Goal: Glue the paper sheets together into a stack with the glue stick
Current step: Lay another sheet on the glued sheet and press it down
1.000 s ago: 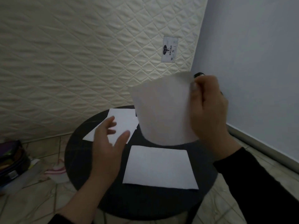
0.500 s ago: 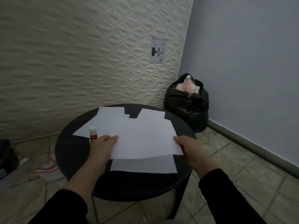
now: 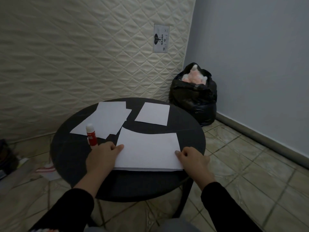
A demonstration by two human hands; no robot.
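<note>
Two hands are in the lower middle of the frame. The left hand point(image 3: 102, 156) pinches the left edge of the top sheet point(image 3: 148, 149), its grip closed on the paper with the thumb on top. The right hand point(image 3: 192, 159) pinches the right edge of the same sheet, fingers bent and closed on it.

This top sheet lies on another sheet point(image 3: 147, 169), and only a thin strip of that one peeks out along the near edge. So there are two sheets in this stack, in the middle of the frame on the round dark desk point(image 3: 70, 158).

Farther back on the desk, a left pile point(image 3: 107, 119) shows two overlapping sheets, and one single sheet point(image 3: 153, 113) lies to its right.

One glue stick point(image 3: 91, 134) stands upright just left of the stack, red body, white cap.

One black bag point(image 3: 194, 96) sits on the floor at the right, open on top, with pink and white soft stuff inside.
</note>
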